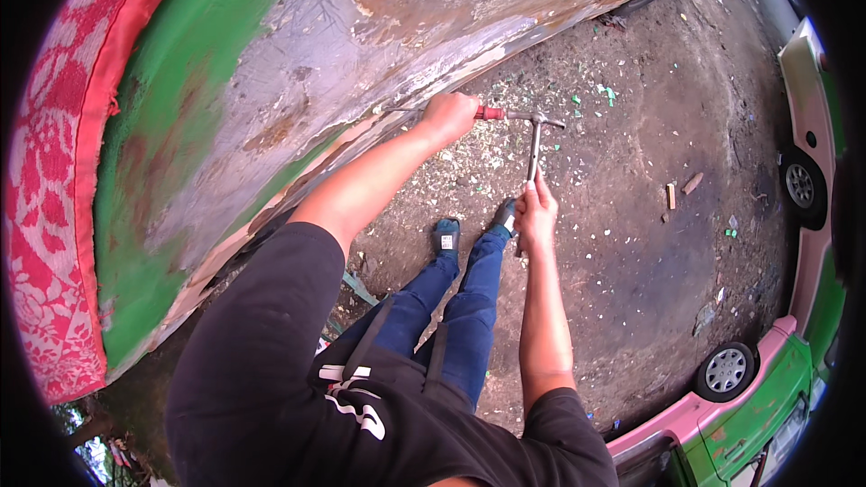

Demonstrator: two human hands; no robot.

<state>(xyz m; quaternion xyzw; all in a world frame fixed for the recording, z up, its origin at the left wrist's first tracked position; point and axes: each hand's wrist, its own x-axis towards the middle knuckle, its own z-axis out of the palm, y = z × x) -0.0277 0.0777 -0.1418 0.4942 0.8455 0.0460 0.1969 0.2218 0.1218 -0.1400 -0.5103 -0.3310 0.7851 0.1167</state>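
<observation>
A black shirt and blue jeans are seen nearest, with two dark shoes planted on the dirt ground. A hammer is held upright in the right hand, whose grip is closed round the lower handle, the head at the top. A red-handled chisel is clenched in the left hand, its grip tight; the tool is laid level, its end touching the hammer head. The left hand is pressed against the lower edge of a scraped car body, green paint left at its side. Paint chips are scattered over the ground. Farther right, a pink-and-green car is parked.
</observation>
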